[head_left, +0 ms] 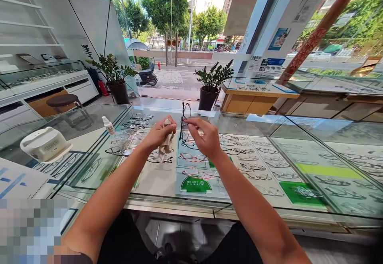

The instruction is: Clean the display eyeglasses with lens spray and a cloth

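My right hand (206, 135) pinches a pair of dark-framed eyeglasses (182, 124), held upright on edge above the glass display counter (149, 194). Just to the left, my left hand (160, 133) is closed around a crumpled greyish-beige cloth (164, 148), whose lower end hangs down. A small gap separates the cloth from the glasses. Below and left of my left hand, several pairs of eyeglasses (137, 126) lie on the counter. Pink-framed eyeglasses (193, 158) show beneath my right hand, close to a green semicircular card (196, 185).
A small white spray bottle (108, 126) stands at the left of the counter, beyond a white device (44, 144). More eyeglasses (253, 167) fill the case on the right. Potted plants (209, 92) stand past the counter by the glass front. A stool (62, 101) is at the left.
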